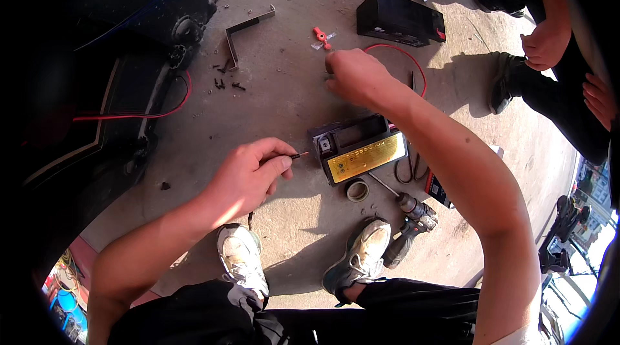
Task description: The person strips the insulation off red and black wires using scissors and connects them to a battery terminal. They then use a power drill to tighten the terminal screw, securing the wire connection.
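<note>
My left hand [248,174] pinches a thin black wire [296,156] between thumb and fingers. Its bare copper end points toward a black battery [365,158] with a gold label, just to the right. My right hand [361,77] hovers beyond the battery with its fingers curled downward. Whatever sits in those fingers is hidden by the hand. A red battery terminal clamp [321,36] lies on the ground just past the right fingertips. From behind the right hand, a red cable [413,61] loops round to the right.
A black box [400,19] and bent metal brackets [250,23] lie farther out, with loose bolts [223,83]. Near my shoes are a tape roll [357,190] and a power drill [413,222]. Black machinery [161,41] stands left; another person's hand [546,45] shows at right.
</note>
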A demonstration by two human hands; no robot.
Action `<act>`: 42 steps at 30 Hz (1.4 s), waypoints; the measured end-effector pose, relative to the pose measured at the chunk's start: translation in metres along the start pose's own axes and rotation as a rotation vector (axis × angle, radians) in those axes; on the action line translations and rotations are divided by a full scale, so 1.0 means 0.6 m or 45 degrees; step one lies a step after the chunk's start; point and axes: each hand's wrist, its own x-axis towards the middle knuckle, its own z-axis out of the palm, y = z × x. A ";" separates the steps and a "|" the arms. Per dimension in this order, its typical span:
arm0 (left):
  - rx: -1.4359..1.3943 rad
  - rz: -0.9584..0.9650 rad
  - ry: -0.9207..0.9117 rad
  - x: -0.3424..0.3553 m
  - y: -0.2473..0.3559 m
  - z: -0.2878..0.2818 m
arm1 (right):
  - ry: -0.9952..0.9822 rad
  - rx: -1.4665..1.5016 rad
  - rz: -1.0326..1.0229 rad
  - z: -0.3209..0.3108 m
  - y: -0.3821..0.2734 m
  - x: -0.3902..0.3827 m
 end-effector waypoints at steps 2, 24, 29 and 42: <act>0.015 -0.073 0.034 0.008 -0.005 0.004 | 0.105 0.017 0.053 0.032 -0.003 0.004; -0.049 -0.094 -0.010 0.016 -0.018 0.010 | 0.595 0.207 0.082 0.039 0.007 0.053; -0.027 -0.070 0.011 0.012 -0.013 0.012 | 0.400 0.371 0.213 0.009 0.005 0.036; -0.060 -0.054 0.038 0.027 -0.025 0.022 | 0.032 1.119 0.008 0.010 -0.042 -0.205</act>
